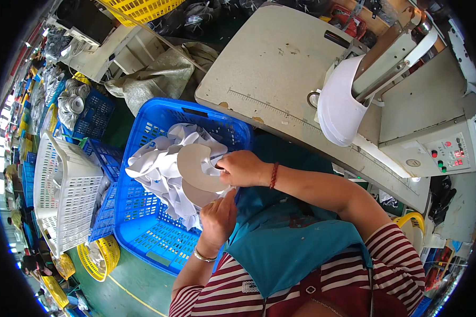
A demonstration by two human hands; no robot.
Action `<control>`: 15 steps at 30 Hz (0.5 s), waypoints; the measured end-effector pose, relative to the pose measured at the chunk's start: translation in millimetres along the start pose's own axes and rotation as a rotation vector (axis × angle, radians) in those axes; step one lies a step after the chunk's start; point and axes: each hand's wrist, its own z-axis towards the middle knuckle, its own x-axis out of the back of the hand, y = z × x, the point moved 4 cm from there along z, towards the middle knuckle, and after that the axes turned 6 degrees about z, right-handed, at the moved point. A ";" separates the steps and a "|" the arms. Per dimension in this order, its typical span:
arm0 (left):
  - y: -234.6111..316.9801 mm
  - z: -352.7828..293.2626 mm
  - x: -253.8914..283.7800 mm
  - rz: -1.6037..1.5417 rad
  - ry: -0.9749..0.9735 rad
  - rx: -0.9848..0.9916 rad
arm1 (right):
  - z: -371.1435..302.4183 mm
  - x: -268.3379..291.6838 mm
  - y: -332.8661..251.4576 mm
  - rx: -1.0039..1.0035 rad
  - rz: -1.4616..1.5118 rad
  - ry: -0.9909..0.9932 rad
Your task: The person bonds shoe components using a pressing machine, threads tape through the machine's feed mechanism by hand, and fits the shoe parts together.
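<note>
A beige-white, crescent-shaped cap visor piece (190, 161) is held over a large blue basket (161, 248). My right hand (243, 168), with a red bead bracelet on the wrist, pinches the visor piece at its inner edge. My left hand (218, 217), wearing a metal bangle, is closed at the lower end of the same piece or one just beneath it; the fingertips are partly hidden. Under them a heap of white visor pieces (164, 171) fills part of the basket, jumbled and overlapping.
At right stands a worktable (269, 58) with a ruler along its edge. A machine carries white curved visors (344, 105) on its form, above a control box (441, 156) with buttons. White crate (69, 195), yellow basket (108, 256) and grey sack (158, 74) stand at left.
</note>
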 end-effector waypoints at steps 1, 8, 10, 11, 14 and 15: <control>-3.3 -2.3 0.2 -0.005 -0.011 0.044 | 1.9 -2.4 -2.5 -0.003 -0.102 -0.019; 4.2 -25.1 -17.8 -0.035 -0.035 -0.056 | 37.4 40.2 20.0 0.032 -0.186 0.260; -16.7 -31.2 -20.5 0.026 -0.039 0.064 | 36.5 30.4 -13.4 0.184 -0.279 0.242; -28.0 -28.3 -24.9 0.030 0.001 0.118 | 31.4 30.0 -21.1 0.180 -0.282 0.242; -61.2 -27.9 -51.3 0.001 -0.016 0.277 | 29.5 37.2 -39.9 0.335 -0.465 0.291; -70.0 -27.7 -62.1 -0.022 0.003 0.343 | 28.6 42.2 -41.2 0.341 -0.470 0.288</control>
